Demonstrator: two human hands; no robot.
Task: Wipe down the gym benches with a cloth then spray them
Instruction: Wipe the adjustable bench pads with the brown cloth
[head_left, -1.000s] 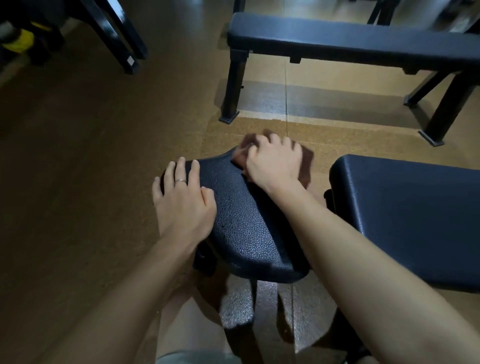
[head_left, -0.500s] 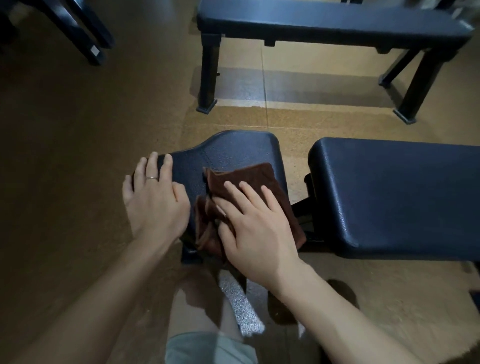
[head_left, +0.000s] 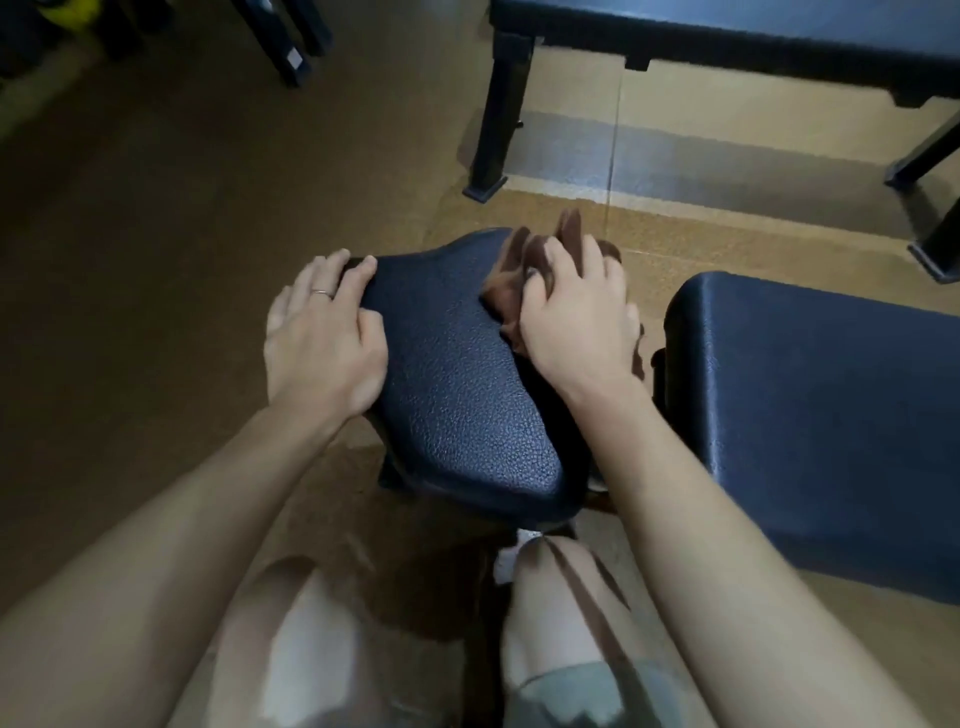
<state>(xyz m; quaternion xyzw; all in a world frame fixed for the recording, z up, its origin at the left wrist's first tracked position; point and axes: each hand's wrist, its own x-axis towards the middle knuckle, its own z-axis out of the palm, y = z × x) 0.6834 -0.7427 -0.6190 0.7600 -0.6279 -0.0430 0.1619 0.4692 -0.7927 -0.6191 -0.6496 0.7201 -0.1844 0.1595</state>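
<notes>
Pressing down on a bunched brown cloth (head_left: 524, 275), the right hand (head_left: 576, 317) grips it with curled fingers at the seat pad's (head_left: 467, 395) one o'clock corner. The left hand (head_left: 322, 332) rests on the pad's ten o'clock edge, fingers relaxed and holding nothing. A longer bench pad (head_left: 831, 415) lies at three o'clock.

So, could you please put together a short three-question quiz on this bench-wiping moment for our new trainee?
1. True or false: the brown cloth is under the left hand.
2. Which pad is being wiped: A) seat pad, B) long back pad, C) far bench?
3. What does the left hand wear?

Key: 1 false, it is under the right hand; 2 A; 3 a ring.
</notes>
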